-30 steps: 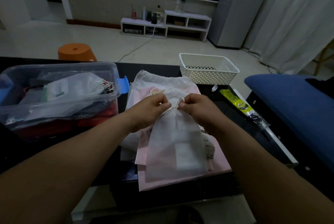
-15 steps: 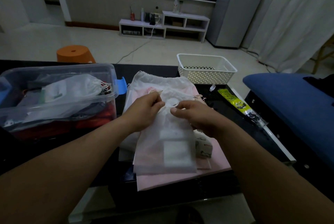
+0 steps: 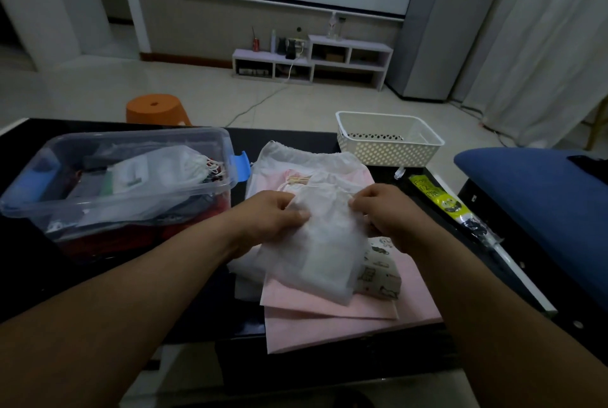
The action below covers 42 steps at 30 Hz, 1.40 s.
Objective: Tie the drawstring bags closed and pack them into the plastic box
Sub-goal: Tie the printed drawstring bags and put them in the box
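1 patterned carton point(image 3: 378, 271) beside white bag point(image 3: 316, 253); plastic box point(image 3: 131, 196) left.

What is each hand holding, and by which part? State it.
Both hold the small white drawstring bag near its gathered top: the left hand grips its left edge, the right hand pinches its right edge.

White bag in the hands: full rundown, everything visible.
The white drawstring bag is thin, translucent and fabric-like, with a gathered top and a paler rectangle showing through. It lies slightly tilted on the pink bags, and its right edge meets a small patterned box. The left hand grips its upper left edge; the right hand pinches the upper right. Whether the cord is knotted cannot be told.
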{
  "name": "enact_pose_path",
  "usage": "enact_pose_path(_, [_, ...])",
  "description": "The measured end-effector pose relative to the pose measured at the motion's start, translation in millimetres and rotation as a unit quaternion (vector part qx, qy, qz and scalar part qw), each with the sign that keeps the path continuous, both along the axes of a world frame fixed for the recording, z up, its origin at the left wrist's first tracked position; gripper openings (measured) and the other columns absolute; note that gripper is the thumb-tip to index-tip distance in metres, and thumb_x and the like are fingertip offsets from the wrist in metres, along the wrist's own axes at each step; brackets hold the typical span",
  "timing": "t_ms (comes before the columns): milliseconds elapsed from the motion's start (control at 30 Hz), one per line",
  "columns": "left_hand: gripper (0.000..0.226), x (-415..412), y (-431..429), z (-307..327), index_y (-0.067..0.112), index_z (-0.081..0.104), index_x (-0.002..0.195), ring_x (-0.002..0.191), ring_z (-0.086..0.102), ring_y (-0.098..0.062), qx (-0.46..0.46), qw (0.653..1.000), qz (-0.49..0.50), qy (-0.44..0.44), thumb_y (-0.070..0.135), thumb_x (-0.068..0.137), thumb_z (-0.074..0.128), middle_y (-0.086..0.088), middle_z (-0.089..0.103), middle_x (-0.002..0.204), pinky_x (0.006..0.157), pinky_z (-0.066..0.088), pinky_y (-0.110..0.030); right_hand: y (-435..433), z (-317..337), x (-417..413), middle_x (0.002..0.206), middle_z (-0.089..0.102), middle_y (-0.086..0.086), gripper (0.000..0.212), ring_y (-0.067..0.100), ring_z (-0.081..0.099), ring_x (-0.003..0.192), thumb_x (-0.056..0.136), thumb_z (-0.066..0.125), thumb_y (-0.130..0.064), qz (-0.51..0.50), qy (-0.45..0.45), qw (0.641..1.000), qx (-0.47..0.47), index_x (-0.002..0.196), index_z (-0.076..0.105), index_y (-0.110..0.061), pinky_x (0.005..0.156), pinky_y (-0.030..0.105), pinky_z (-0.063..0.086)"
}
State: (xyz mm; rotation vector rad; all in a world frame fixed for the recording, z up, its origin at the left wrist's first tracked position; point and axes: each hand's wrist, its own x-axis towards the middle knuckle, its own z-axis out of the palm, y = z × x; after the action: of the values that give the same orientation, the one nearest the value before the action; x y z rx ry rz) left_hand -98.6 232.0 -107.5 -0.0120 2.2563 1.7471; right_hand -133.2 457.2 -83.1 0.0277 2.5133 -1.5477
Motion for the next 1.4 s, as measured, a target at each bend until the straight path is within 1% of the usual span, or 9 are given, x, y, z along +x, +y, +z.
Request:
enact_pose_path(200, [0.017, 10, -5, 17, 0.015, 0.077, 0.114, 0.106, 0.073, -0.035, 0.012, 0.999, -0.042, 0.02, 0.018, 0.1, 0.067, -0.014, 0.077, 0.111, 0.095, 0.06, -0.052, 1, 12, 6, 0.133, 0.062, -0.002, 0.038, 0.018, 0.061, 0.118, 0.099, 0.058, -0.018, 0.097, 0.052, 0.994, -0.024, 0.137, 0.058, -0.02, 0.091, 0.032, 0.049])
enact_pose_path(367, [0.018, 19, -14, 27, 0.014, 0.075, 0.116, 0.099, 0.075, -0.032, 0.013, 0.998, -0.051, 0.036, 0.019, 0.102, 0.066, -0.014, 0.077, 0.107, 0.092, 0.062, -0.047, 2, 14, 3, 0.102, 0.076, 0.013, 0.018, 0.03, 0.073, 0.096, 0.097, 0.071, -0.027, 0.177, 0.048, 0.982, -0.041, 0.1, 0.076, -0.011, 0.087, 0.044, 0.057])
enact_pose_path(600, [0.023, 42, -43, 35, 0.008, 0.07, 0.117, 0.098, 0.075, -0.025, 0.12, 0.993, -0.007, 0.011, 0.02, 0.098, 0.068, -0.014, 0.078, 0.111, 0.08, 0.062, -0.034, -8, 26, -1, 0.085, 0.078, 0.013, 0.021, 0.028, 0.072, 0.075, 0.1, 0.066, -0.023, 0.001, 0.113, 0.985, -0.127, 0.097, 0.076, -0.005, 0.063, 0.033, 0.054])
enact_pose_path(700, [0.021, 58, -45, 42, 0.009, 0.067, 0.123, 0.095, 0.075, -0.025, 0.153, 0.987, 0.035, 0.035, 0.013, 0.103, 0.061, -0.016, 0.076, 0.116, 0.083, 0.063, -0.037, -28, 29, 0, 0.092, 0.078, 0.015, 0.021, 0.034, 0.073, 0.085, 0.1, 0.065, -0.022, -0.03, 0.093, 0.983, -0.157, 0.1, 0.076, -0.003, 0.074, 0.042, 0.06])
enact_pose_path(800, [0.015, 63, -53, 60, 0.009, 0.066, 0.113, 0.074, 0.075, -0.017, 0.175, 0.971, 0.148, 0.073, 0.014, 0.107, 0.052, -0.012, 0.075, 0.099, 0.06, 0.063, -0.033, -55, 36, 4, 0.099, 0.078, 0.015, 0.022, 0.035, 0.075, 0.095, 0.102, 0.062, -0.02, -0.023, 0.081, 0.977, -0.196, 0.105, 0.075, -0.002, 0.085, 0.045, 0.061])
enact_pose_path(900, [0.015, 54, -92, 72, 0.02, 0.063, 0.099, 0.087, 0.073, -0.027, 0.04, 0.949, 0.264, 0.167, 0.031, 0.103, 0.054, -0.008, 0.073, 0.096, 0.077, 0.063, -0.052, -97, 46, 3, 0.1, 0.077, 0.017, 0.022, 0.034, 0.074, 0.091, 0.101, 0.063, -0.023, 0.019, 0.111, 0.979, -0.173, 0.104, 0.074, -0.004, 0.08, 0.045, 0.06])
enact_pose_path(1100, [0.018, 51, -183, 74, 0.011, 0.054, 0.097, 0.082, 0.056, -0.026, -0.202, 0.859, 0.409, 0.232, 0.026, 0.106, 0.052, -0.008, 0.06, 0.087, 0.065, 0.036, -0.036, -203, 63, -1, 0.089, 0.07, 0.009, 0.028, 0.016, 0.064, 0.059, 0.094, 0.069, -0.026, 0.057, 0.212, 0.972, -0.082, 0.117, 0.053, -0.024, 0.048, 0.026, 0.047])
enact_pose_path(1233, [0.009, 47, -225, 72, 0.02, 0.053, 0.105, 0.091, 0.059, -0.034, -0.259, 0.818, 0.463, 0.221, 0.029, 0.105, 0.05, -0.007, 0.065, 0.102, 0.075, 0.045, -0.04, -251, 64, -7, 0.096, 0.068, 0.001, 0.019, 0.019, 0.065, 0.072, 0.093, 0.068, -0.029, 0.091, 0.219, 0.971, -0.044, 0.108, 0.057, -0.032, 0.067, 0.037, 0.054])
enact_pose_path(1400, [0.021, 53, -247, 88, 0.02, 0.055, 0.126, 0.091, 0.054, -0.024, -0.216, 0.774, 0.535, 0.261, 0.024, 0.107, 0.049, -0.003, 0.06, 0.103, 0.076, 0.039, -0.035, -292, 76, -15, 0.106, 0.068, 0.014, 0.014, 0.017, 0.057, 0.064, 0.096, 0.064, -0.024, 0.129, 0.17, 0.969, -0.121, 0.107, 0.057, -0.03, 0.055, 0.028, 0.045])
